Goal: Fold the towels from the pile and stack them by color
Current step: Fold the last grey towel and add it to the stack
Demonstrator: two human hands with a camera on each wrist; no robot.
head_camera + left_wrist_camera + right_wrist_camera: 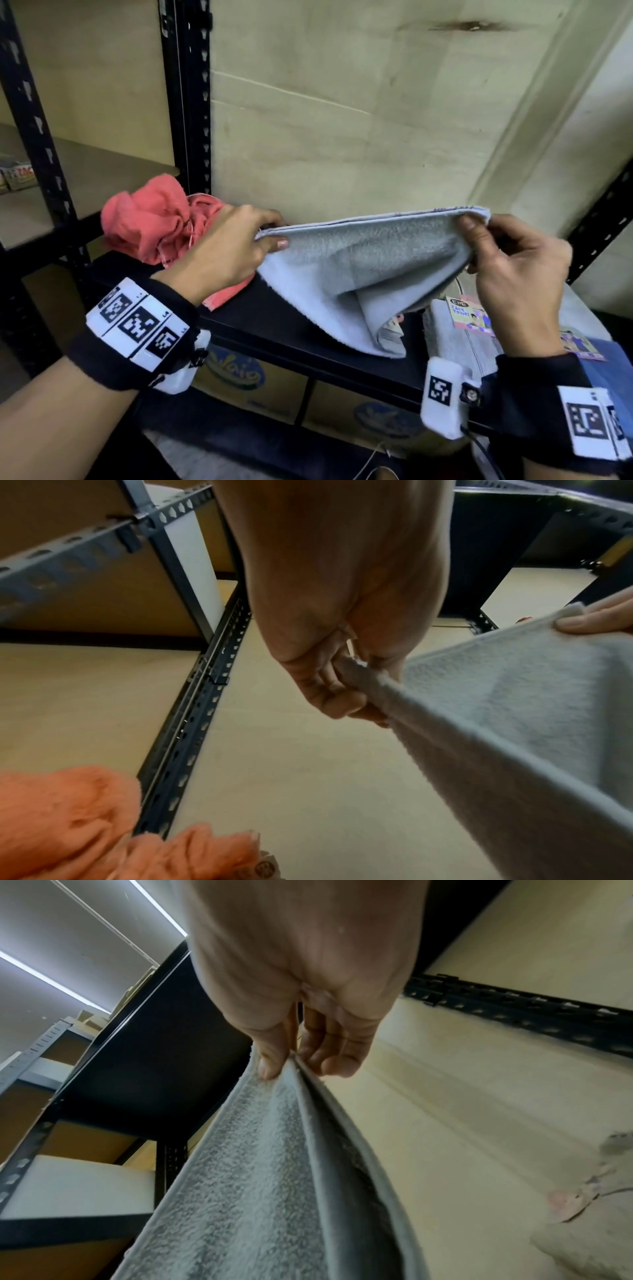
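Observation:
A grey towel (363,270) hangs doubled over between my hands above the black shelf (274,329). My left hand (239,243) pinches its left top corner, and the pinch shows close up in the left wrist view (346,693) with the grey towel (514,723) running off to the right. My right hand (496,253) pinches the right top corner, thumb and fingers either side of the doubled edge (291,1064). The grey towel (260,1191) drops away below it. A crumpled pink towel (154,219) lies on the shelf behind my left hand.
Grey towels with paper labels (469,318) lie on the shelf at the right, under my right hand. Cardboard boxes (250,383) fill the shelf below. A black upright post (190,102) stands at the back left. The pink towel (85,826) is below my left wrist.

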